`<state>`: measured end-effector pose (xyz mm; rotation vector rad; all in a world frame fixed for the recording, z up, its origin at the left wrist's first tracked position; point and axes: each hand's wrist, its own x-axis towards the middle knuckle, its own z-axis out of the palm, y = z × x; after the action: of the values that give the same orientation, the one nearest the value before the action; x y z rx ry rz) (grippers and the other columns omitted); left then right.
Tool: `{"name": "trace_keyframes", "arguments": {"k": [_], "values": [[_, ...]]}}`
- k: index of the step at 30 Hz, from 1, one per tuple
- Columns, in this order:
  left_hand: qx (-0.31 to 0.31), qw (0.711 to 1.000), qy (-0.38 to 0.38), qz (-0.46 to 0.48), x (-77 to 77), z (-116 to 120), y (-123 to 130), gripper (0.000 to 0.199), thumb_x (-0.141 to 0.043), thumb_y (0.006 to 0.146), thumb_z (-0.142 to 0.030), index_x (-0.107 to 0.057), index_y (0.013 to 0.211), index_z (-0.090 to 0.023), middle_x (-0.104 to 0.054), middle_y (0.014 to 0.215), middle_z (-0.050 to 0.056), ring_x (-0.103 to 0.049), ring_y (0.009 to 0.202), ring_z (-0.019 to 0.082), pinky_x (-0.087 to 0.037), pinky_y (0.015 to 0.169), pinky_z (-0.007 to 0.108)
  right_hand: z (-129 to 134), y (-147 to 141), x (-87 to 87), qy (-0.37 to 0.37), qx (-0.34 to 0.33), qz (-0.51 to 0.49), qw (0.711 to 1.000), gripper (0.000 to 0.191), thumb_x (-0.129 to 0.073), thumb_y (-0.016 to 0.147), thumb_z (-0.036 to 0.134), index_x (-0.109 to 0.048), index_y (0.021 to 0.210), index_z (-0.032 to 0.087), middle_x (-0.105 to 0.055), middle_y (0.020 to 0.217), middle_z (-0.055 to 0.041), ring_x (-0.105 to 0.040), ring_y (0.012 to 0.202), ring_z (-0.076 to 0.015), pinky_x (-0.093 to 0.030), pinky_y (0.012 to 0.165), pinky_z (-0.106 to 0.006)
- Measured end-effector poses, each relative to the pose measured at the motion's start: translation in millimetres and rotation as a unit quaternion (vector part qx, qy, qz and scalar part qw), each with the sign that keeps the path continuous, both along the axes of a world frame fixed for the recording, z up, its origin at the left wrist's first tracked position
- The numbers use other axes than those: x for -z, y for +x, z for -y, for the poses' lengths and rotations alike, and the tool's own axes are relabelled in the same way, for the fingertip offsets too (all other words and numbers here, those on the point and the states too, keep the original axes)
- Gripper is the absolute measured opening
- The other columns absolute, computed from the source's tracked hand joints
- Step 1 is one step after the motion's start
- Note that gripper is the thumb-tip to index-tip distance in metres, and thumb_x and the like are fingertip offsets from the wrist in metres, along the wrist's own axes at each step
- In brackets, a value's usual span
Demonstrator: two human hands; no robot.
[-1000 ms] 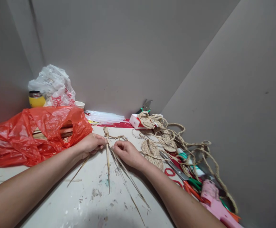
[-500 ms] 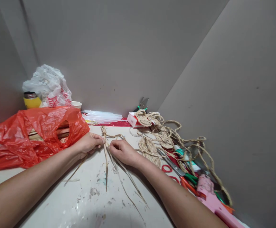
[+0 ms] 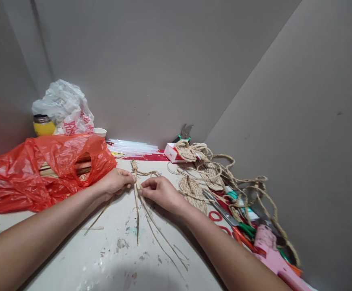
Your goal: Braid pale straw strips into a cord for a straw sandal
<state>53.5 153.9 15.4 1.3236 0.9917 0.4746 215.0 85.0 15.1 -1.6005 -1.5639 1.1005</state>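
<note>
- Trailing fibre strands (image 3: pixel 144 203) below the right hand (image 3: pixel 163 196) have drawn in slightly since the first frame, their tips ending closer to the fingers; otherwise both hands hold nearly the same pose.
- Narrow straw-coloured braid (image 3: pixel 134 165) lies near the tabletop's (image 3: pixel 81 250) far edge, between the hands, its worked end away from the wearer and its loose ends towards them.
- Left hand (image 3: pixel 115 184) has thumb and forefinger clamped on the base of the braid, probably to stop the last crossing from slackening.
- Right thumb and forefinger are pinched together on strands just beside that grip, seemingly to keep them apart from the middle strand (image 3: pixel 137 218).
- Another strand (image 3: pixel 99 216) slants out beneath the left hand; that hand hides where it joins. Remaining fingers are curled, and whether they touch any fibre cannot be told.
- Twisted side cord (image 3: pixel 147 173) runs towards the right hand, its far end hard to follow.
- Coiled cord ovals (image 3: pixel 192 192) sit to the right, likely kept out of the working space; tangled rope covers parts of the scissors (image 3: pixel 226 212).
- Pink glue gun (image 3: pixel 265 242) is partly hidden by the right forearm and cut off below.
- Orange plastic bag (image 3: pixel 18 173) shows slats (image 3: pixel 49 170) through openings; the rest is concealed.
</note>
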Motion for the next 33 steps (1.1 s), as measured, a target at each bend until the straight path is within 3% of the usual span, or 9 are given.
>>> {"name": "trace_keyframes", "arguments": {"k": [6, 11, 15, 19, 23, 26, 29, 33], "values": [[0.002, 1.0, 0.006, 0.004, 1.3, 0, 0, 0.019, -0.061, 0.066, -0.031, -0.054, 0.059, -0.015, -0.043, 0.044, -0.007, -0.02, 0.032, 0.002, -0.008, 0.038, 0.023, -2, -2, 0.2, 0.024, -0.022, 0.051, 0.998, 0.025, -0.055, 0.072, 0.024, -0.047, 0.05, 0.015, -0.035, 0.046, 0.0063, -0.028, 0.045, -0.0065, -0.021, 0.043, -0.021], [-0.012, 1.0, 0.028, -0.003, 3.7, 4, 2, 0.018, -0.06, 0.067, -0.031, -0.058, 0.061, -0.014, -0.052, 0.047, -0.005, -0.021, 0.032, 0.002, -0.01, 0.037, 0.023, 0, -4, -2.3, -0.033, -0.037, -0.01, 0.999, 0.019, -0.045, 0.077, 0.022, -0.052, 0.06, 0.016, -0.052, 0.05, 0.0023, -0.041, 0.045, -0.0087, -0.031, 0.045, -0.02], [-0.034, 0.998, 0.043, -0.009, 4.7, 9, 5, 0.017, -0.059, 0.069, -0.028, -0.061, 0.062, -0.012, -0.059, 0.052, -0.003, -0.024, 0.033, 0.001, -0.012, 0.038, 0.022, 0, -11, -4.1, -0.085, -0.016, -0.058, 0.995, 0.023, -0.041, 0.079, 0.025, -0.048, 0.059, 0.017, -0.051, 0.049, 0.0022, -0.04, 0.042, -0.0088, -0.031, 0.043, -0.02], [-0.049, 0.998, 0.041, 0.018, 4.0, 11, 5, 0.014, -0.059, 0.068, -0.025, -0.059, 0.061, -0.013, -0.047, 0.042, -0.007, -0.023, 0.034, 0.002, -0.011, 0.038, 0.021, -2, -24, -5.3, -0.01, 0.007, 0.09, 0.996, 0.029, -0.043, 0.081, 0.027, -0.045, 0.054, 0.017, -0.047, 0.048, 0.0017, -0.038, 0.044, -0.0093, -0.028, 0.046, -0.021], [-0.044, 0.998, 0.004, 0.056, 2.2, 11, 2, 0.023, -0.057, 0.068, -0.026, -0.047, 0.05, -0.017, -0.029, 0.035, -0.009, -0.018, 0.032, 0.003, -0.007, 0.037, 0.023, -3, -40, -3.6, 0.082, 0.033, 0.263, 0.961, 0.026, -0.042, 0.08, 0.022, -0.056, 0.06, 0.016, -0.061, 0.061, -0.0056, -0.051, 0.058, -0.0146, -0.031, 0.055, -0.025], [-0.034, 0.997, -0.016, 0.074, 1.5, 10, 0, 0.024, -0.058, 0.067, -0.025, -0.045, 0.048, -0.017, -0.028, 0.034, -0.009, -0.018, 0.032, 0.003, -0.007, 0.037, 0.022, -1, -48, -2.8, 0.095, 0.045, 0.36, 0.927, 0.028, -0.04, 0.082, 0.022, -0.066, 0.075, 0.016, -0.069, 0.075, -0.0114, -0.06, 0.067, -0.0201, -0.033, 0.058, -0.028], [-0.057, 0.995, -0.022, 0.077, 3.2, 7, 1, 0.01, -0.061, 0.065, -0.021, -0.056, 0.059, -0.014, -0.037, 0.035, -0.008, -0.023, 0.032, 0.003, -0.011, 0.036, 0.021, 0, -52, -7.1, 0.097, 0.039, 0.389, 0.915, 0.03, -0.04, 0.082, 0.022, -0.069, 0.084, 0.016, -0.071, 0.08, -0.0124, -0.062, 0.071, -0.0217, -0.035, 0.059, -0.028], [-0.095, 0.991, -0.046, 0.084, 5.1, 3, 1, 0.005, -0.063, 0.063, -0.015, -0.059, 0.064, -0.013, -0.043, 0.036, -0.007, -0.027, 0.03, 0.004, -0.013, 0.035, 0.02, -2, -43, -22.8, 0.103, -0.027, 0.322, 0.941, 0.033, -0.043, 0.085, 0.034, -0.066, 0.069, 0.017, -0.068, 0.069, -0.0073, -0.059, 0.062, -0.0177, -0.034, 0.054, -0.025]]}}
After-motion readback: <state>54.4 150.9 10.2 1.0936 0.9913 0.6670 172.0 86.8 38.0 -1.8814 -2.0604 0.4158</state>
